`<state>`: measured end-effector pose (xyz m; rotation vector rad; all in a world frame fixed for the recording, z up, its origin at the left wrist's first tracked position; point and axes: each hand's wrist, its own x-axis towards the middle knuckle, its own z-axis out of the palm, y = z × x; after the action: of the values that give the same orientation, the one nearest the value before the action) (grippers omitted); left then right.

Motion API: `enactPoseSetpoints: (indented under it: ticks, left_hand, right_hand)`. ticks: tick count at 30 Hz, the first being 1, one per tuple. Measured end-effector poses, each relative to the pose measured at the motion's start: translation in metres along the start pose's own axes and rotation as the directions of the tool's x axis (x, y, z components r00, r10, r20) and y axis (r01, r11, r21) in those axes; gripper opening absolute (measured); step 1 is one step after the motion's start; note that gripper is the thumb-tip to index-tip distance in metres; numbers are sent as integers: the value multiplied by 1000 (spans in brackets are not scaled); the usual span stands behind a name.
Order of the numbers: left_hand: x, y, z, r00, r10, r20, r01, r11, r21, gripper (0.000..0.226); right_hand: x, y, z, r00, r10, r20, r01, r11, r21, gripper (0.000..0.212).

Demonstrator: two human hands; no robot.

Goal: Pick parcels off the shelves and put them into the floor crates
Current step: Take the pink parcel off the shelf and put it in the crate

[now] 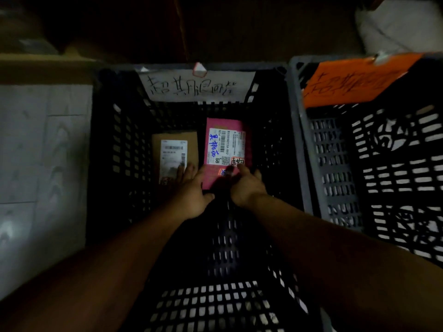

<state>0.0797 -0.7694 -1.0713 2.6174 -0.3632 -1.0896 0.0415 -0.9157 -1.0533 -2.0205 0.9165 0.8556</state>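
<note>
Head view: at frame centre the pink parcel (225, 144) lies flat in the black crate (119, 140), beside a brown cardboard parcel (173, 152). Both look delivered. The left hand (191, 188) lies straight-fingered over the brown one. The right hand (247, 185) touches pink's lower corner; I cannot tell whether it grips. Any shelf parcels are still to fetch.

Pink parcel (225, 149), brown parcel (175, 156), black crate (115, 144).

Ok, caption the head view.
Right hand grips a pink labelled parcel, left hand touching it, beside a brown cardboard parcel in a black plastic crate.
</note>
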Motion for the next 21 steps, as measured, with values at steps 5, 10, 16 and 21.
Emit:
enactPoseSetpoints:
  ticks: [5,10,16,21]
  left_hand:
    - [-95,12,-93,1000,-17,-13,17,1000,-3,82]
    - [-222,21,-208,1000,18,-18,-20,997,-68,79]
    - [-354,15,-304,999,-33,-20,30,988,-149,80]
    - [-442,-4,-351,993,-88,-81,74,983,-167,79]
  right_hand:
    - [-103,-32,-32,995,-78,62,81,995,-62,73]
    - [-257,-69,-70,991,-103,86,95,991,95,62]
    - [-395,-136,-94,989,-149,6,149,989,8,79]
    - [-493,-193,-116,946,-323,37,309,859,-409,81]
